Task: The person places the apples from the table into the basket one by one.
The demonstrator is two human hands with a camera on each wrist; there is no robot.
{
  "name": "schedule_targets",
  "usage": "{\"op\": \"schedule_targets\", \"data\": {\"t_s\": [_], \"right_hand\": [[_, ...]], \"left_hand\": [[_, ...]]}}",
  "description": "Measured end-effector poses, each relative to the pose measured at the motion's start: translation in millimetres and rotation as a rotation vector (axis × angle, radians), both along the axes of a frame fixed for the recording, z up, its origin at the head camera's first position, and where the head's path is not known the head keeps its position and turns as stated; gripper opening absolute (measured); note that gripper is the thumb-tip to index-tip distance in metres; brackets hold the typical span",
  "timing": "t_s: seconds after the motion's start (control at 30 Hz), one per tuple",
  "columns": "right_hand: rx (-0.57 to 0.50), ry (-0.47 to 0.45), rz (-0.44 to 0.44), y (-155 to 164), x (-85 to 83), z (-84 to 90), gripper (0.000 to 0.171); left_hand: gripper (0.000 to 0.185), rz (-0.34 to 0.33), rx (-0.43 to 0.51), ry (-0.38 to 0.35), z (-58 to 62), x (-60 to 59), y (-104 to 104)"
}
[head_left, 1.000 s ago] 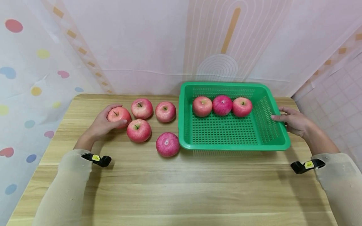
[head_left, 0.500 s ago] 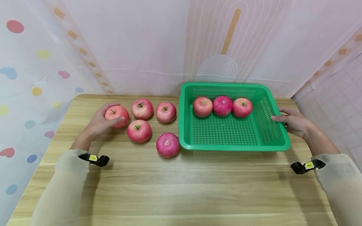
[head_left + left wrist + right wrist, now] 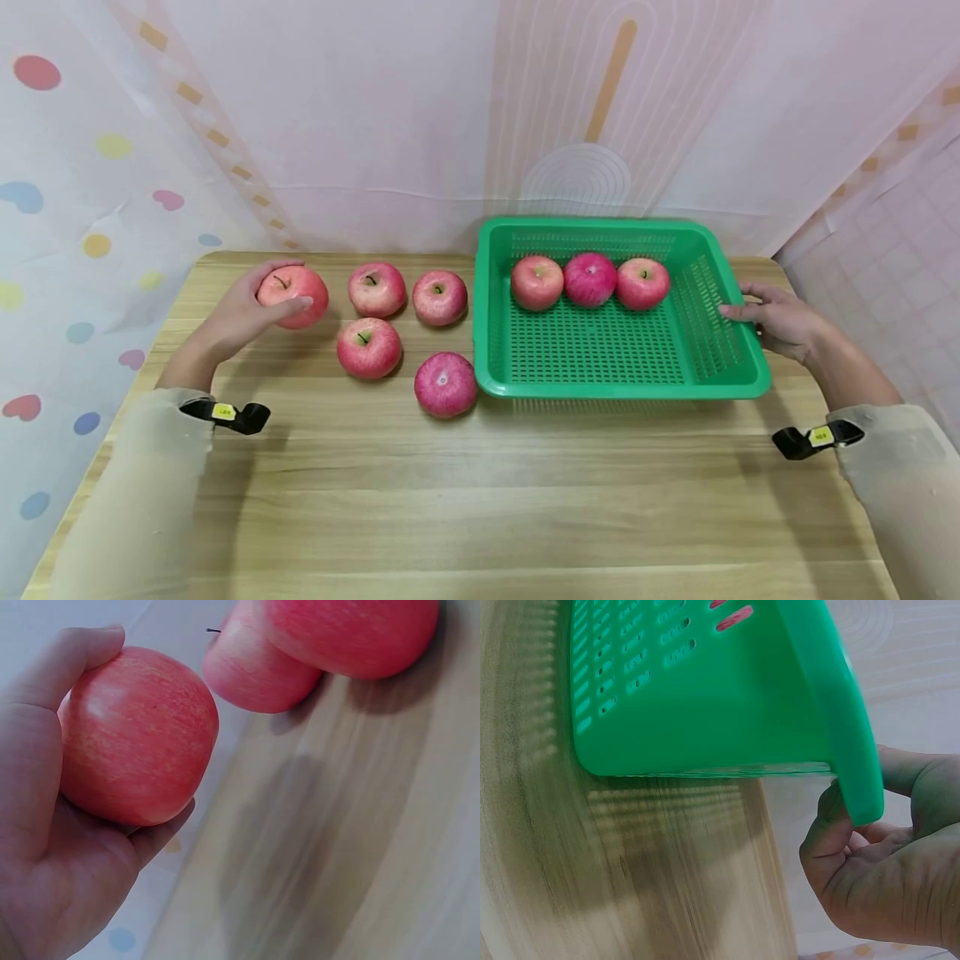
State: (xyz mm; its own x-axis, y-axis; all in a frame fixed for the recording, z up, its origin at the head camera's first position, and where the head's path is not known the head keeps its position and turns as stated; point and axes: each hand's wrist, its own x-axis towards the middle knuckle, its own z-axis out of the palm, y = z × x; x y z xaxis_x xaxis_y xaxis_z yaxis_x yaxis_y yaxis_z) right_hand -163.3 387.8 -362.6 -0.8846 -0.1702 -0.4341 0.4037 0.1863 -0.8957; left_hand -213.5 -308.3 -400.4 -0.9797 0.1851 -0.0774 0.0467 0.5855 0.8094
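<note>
My left hand (image 3: 243, 315) grips a red apple (image 3: 298, 297), raised off the table at its far left; in the left wrist view the thumb and fingers wrap round the apple (image 3: 139, 739), with its shadow on the wood below. On the right, my right hand (image 3: 783, 323) holds the right rim of a green plastic basket (image 3: 600, 390), thumb over the rim and fingers curled beneath it, as the right wrist view shows on the basket rim (image 3: 847, 727). Inside the basket a row of three apples (image 3: 590, 280) lies along the back.
Between left hand and basket, several loose apples sit on the wooden table (image 3: 480, 500): two at the back (image 3: 377, 289), (image 3: 439, 297), one nearer apple (image 3: 369, 348), and a darker apple (image 3: 445, 384) close to the basket's left front corner. A patterned cloth wall (image 3: 375, 125) rises behind the table.
My left hand has lifted the apple and carried it slightly left, away from the other loose apples. The right hand and the basket have stayed in place.
</note>
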Motion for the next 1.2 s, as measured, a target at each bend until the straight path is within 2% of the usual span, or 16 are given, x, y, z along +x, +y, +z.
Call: {"op": "schedule_targets", "data": {"t_s": [0.47, 0.93, 1.2], "right_hand": [[0.021, -0.002, -0.001, 1.0, -0.3, -1.0, 0.014], [0.047, -0.013, 0.004, -1.0, -2.1, 1.8, 0.014], [0.064, -0.013, 0.007, -0.3, -1.5, 1.9, 0.013]], "left_hand": [[0.064, -0.059, -0.030, 0.035, 28.6, 3.2, 2.1], [0.061, -0.133, -0.038, 0.051, 51.6, 2.3, 25.2], [0.061, -0.186, -0.035, 0.020, 70.1, 0.0, 41.5]]}}
